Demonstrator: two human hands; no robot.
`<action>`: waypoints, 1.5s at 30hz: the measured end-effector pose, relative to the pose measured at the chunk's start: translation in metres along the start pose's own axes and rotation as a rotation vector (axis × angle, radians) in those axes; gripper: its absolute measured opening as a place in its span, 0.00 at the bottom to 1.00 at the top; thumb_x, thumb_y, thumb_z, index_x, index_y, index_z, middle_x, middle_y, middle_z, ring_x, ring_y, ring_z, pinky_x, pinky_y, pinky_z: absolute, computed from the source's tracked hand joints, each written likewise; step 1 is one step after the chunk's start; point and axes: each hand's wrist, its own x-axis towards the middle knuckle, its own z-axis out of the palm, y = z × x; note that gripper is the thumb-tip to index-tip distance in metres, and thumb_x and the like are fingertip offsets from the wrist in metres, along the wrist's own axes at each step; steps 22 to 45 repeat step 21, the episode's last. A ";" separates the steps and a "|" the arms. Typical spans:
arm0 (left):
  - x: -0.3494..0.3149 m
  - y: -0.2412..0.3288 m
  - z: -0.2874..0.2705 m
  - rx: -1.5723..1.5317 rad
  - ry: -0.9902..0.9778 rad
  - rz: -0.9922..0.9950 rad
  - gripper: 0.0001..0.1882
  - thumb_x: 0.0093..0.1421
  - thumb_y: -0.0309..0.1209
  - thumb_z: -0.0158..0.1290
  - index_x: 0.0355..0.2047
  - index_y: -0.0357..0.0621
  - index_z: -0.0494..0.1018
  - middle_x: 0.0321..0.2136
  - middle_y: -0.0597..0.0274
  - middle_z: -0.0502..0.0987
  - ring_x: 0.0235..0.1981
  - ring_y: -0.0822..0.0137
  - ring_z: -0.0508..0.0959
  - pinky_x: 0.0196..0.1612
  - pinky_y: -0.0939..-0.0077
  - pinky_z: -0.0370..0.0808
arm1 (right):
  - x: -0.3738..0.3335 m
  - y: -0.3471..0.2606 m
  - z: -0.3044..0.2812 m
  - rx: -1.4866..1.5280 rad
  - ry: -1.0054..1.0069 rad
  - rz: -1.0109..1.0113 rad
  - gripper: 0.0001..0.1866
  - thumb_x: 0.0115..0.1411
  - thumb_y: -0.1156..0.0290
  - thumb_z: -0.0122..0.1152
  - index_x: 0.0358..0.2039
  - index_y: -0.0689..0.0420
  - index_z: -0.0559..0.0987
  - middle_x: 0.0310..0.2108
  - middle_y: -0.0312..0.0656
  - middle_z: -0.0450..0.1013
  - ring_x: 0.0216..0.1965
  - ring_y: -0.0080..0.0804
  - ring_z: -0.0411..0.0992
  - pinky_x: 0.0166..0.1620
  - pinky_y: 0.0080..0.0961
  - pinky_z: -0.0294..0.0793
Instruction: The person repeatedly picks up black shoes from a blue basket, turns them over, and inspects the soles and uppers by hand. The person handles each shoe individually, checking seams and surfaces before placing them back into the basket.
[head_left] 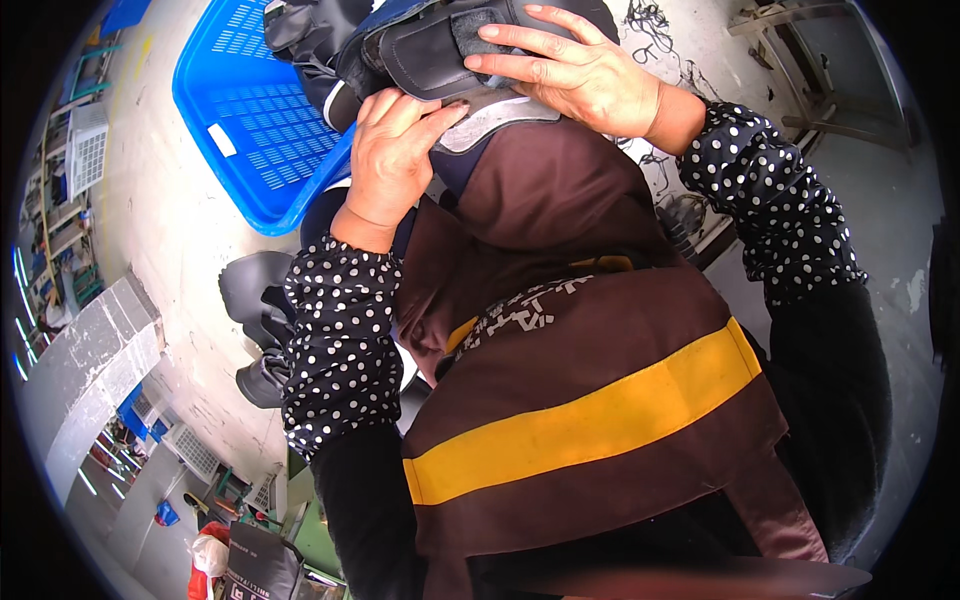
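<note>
Across my lap, at the top of the head view, lies a black leather piece with grey lining, seemingly a shoe upper. My left hand pinches its near edge, thumb and fingers closed beside a strip of grey lining. On the piece's right side rests my right hand, fingers stretched out and apart over the black surface; its thumb is hidden. More black leather pieces bunch up just beyond my left hand, partly over a blue plastic basket.
Dark leather pieces lie on the floor left of my left sleeve. Loose black cords are scattered beyond my right hand. A metal-framed stand is at the upper right. White crates and a dark bag appear at lower left.
</note>
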 end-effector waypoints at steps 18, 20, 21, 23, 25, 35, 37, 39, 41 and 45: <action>0.019 0.070 -0.086 -0.136 0.165 -0.399 0.06 0.57 0.22 0.64 0.35 0.33 0.83 0.31 0.51 0.83 0.33 0.54 0.83 0.39 0.67 0.79 | 0.057 -0.026 -0.057 0.327 0.132 0.019 0.07 0.47 0.79 0.72 0.29 0.61 0.83 0.66 0.47 0.71 0.67 0.49 0.67 0.63 0.42 0.67; 0.005 0.112 -0.125 -0.218 0.053 -0.571 0.09 0.57 0.24 0.67 0.38 0.34 0.84 0.33 0.50 0.85 0.36 0.56 0.85 0.43 0.69 0.80 | 0.068 -0.045 -0.083 0.469 0.033 0.008 0.06 0.46 0.78 0.71 0.26 0.60 0.82 0.65 0.48 0.72 0.66 0.50 0.69 0.63 0.44 0.67; 0.001 0.128 -0.133 -0.280 0.042 -0.611 0.12 0.57 0.26 0.68 0.41 0.35 0.84 0.36 0.50 0.85 0.39 0.56 0.86 0.46 0.69 0.80 | 0.079 -0.050 -0.083 0.479 0.028 -0.006 0.06 0.46 0.78 0.71 0.26 0.60 0.82 0.65 0.48 0.72 0.66 0.50 0.69 0.63 0.44 0.67; 0.001 0.128 -0.133 -0.280 0.042 -0.611 0.12 0.57 0.26 0.68 0.41 0.35 0.84 0.36 0.50 0.85 0.39 0.56 0.86 0.46 0.69 0.80 | 0.079 -0.050 -0.083 0.479 0.028 -0.006 0.06 0.46 0.78 0.71 0.26 0.60 0.82 0.65 0.48 0.72 0.66 0.50 0.69 0.63 0.44 0.67; 0.001 0.128 -0.133 -0.280 0.042 -0.611 0.12 0.57 0.26 0.68 0.41 0.35 0.84 0.36 0.50 0.85 0.39 0.56 0.86 0.46 0.69 0.80 | 0.079 -0.050 -0.083 0.479 0.028 -0.006 0.06 0.46 0.78 0.71 0.26 0.60 0.82 0.65 0.48 0.72 0.66 0.50 0.69 0.63 0.44 0.67; 0.001 0.128 -0.133 -0.280 0.042 -0.611 0.12 0.57 0.26 0.68 0.41 0.35 0.84 0.36 0.50 0.85 0.39 0.56 0.86 0.46 0.69 0.80 | 0.079 -0.050 -0.083 0.479 0.028 -0.006 0.06 0.46 0.78 0.71 0.26 0.60 0.82 0.65 0.48 0.72 0.66 0.50 0.69 0.63 0.44 0.67; 0.001 0.128 -0.133 -0.280 0.042 -0.611 0.12 0.57 0.26 0.68 0.41 0.35 0.84 0.36 0.50 0.85 0.39 0.56 0.86 0.46 0.69 0.80 | 0.079 -0.050 -0.083 0.479 0.028 -0.006 0.06 0.46 0.78 0.71 0.26 0.60 0.82 0.65 0.48 0.72 0.66 0.50 0.69 0.63 0.44 0.67; 0.001 0.128 -0.133 -0.280 0.042 -0.611 0.12 0.57 0.26 0.68 0.41 0.35 0.84 0.36 0.50 0.85 0.39 0.56 0.86 0.46 0.69 0.80 | 0.079 -0.050 -0.083 0.479 0.028 -0.006 0.06 0.46 0.78 0.71 0.26 0.60 0.82 0.65 0.48 0.72 0.66 0.50 0.69 0.63 0.44 0.67; 0.001 0.128 -0.133 -0.280 0.042 -0.611 0.12 0.57 0.26 0.68 0.41 0.35 0.84 0.36 0.50 0.85 0.39 0.56 0.86 0.46 0.69 0.80 | 0.079 -0.050 -0.083 0.479 0.028 -0.006 0.06 0.46 0.78 0.71 0.26 0.60 0.82 0.65 0.48 0.72 0.66 0.50 0.69 0.63 0.44 0.67; 0.001 0.128 -0.133 -0.280 0.042 -0.611 0.12 0.57 0.26 0.68 0.41 0.35 0.84 0.36 0.50 0.85 0.39 0.56 0.86 0.46 0.69 0.80 | 0.079 -0.050 -0.083 0.479 0.028 -0.006 0.06 0.46 0.78 0.71 0.26 0.60 0.82 0.65 0.48 0.72 0.66 0.50 0.69 0.63 0.44 0.67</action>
